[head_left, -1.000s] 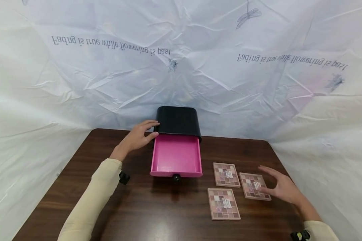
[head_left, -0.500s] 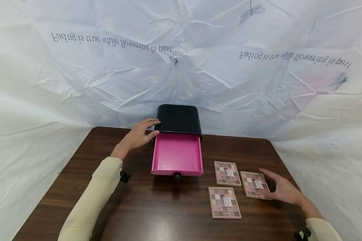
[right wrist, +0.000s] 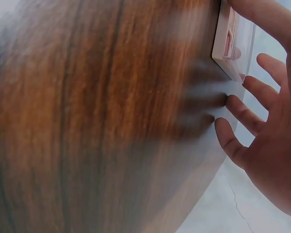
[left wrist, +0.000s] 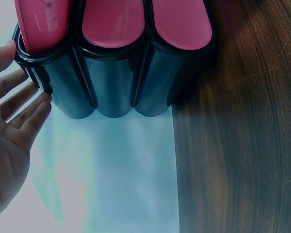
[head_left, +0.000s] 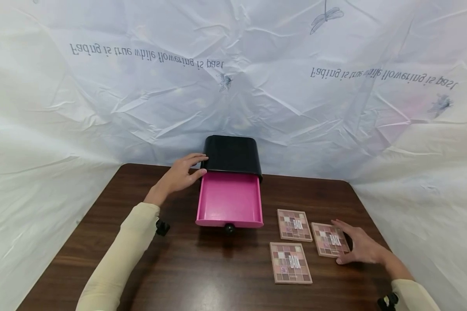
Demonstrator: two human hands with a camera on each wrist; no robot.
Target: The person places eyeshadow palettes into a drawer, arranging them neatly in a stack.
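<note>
A black cabinet (head_left: pixel 232 153) with pink drawer fronts stands at the back of the table. Its top pink drawer (head_left: pixel 230 198) is pulled out, with nothing in it. My left hand (head_left: pixel 180 174) touches the cabinet's left side, fingers nearly straight; in the left wrist view the thumb (left wrist: pixel 4 54) is at the front rim. At the right lies a flat eyeshadow palette (head_left: pixel 328 239) marked BACK. Around its right side my right hand (head_left: pixel 359 246) is spread, index finger by the far edge and thumb by the near corner. Several fingertips (right wrist: pixel 223 127) come down at the table beside it.
Two similar palettes, a back one (head_left: pixel 294 225) and a front one (head_left: pixel 291 263), lie flat to the left of the first. A round black knob (head_left: pixel 229 228) sticks out from the drawer front. A pale printed sheet (head_left: pixel 233 86) hangs behind the wooden table (head_left: pixel 171 268).
My right thumb has come down off the palette's face to its near corner, and the fingers have lowered by its far edge. My left hand and the drawer stay as they were.
</note>
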